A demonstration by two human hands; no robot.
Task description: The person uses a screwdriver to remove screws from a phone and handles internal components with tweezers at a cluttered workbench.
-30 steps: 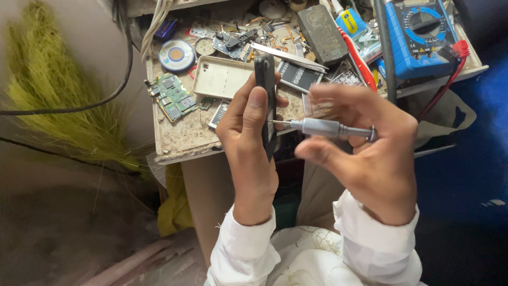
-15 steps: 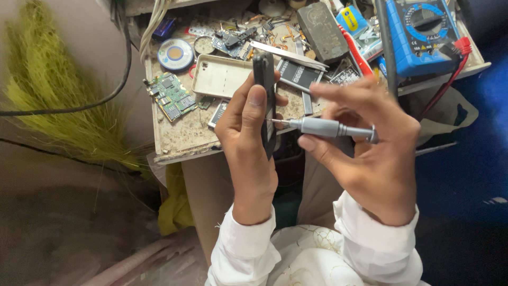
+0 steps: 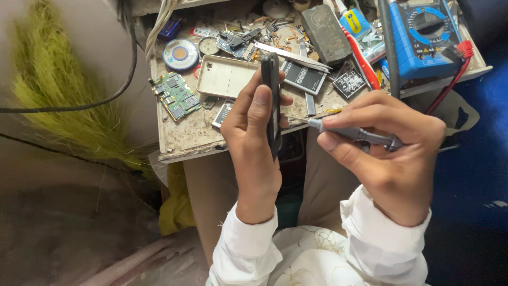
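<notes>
While the left hand [image 3: 254, 143] grips a dark phone [image 3: 271, 100] edge-on and upright, the right hand [image 3: 391, 153] pinches a grey screwdriver [image 3: 354, 133]. Its shaft lies level, tip pointing left at the phone's side, above the bench's [image 3: 185, 139] front edge.

Black phone [image 3: 271, 100], grey screwdriver [image 3: 353, 133], blue multimeter [image 3: 426, 39], green circuit board [image 3: 176, 95].

Pretty cluttered tabletop [image 3: 185, 140]: green circuit board [image 3: 175, 95], beige phone back cover [image 3: 226, 77], blue multimeter [image 3: 426, 37], couple of phone batteries [image 3: 302, 77], round solder reel [image 3: 180, 54], tweezers [image 3: 291, 55].
</notes>
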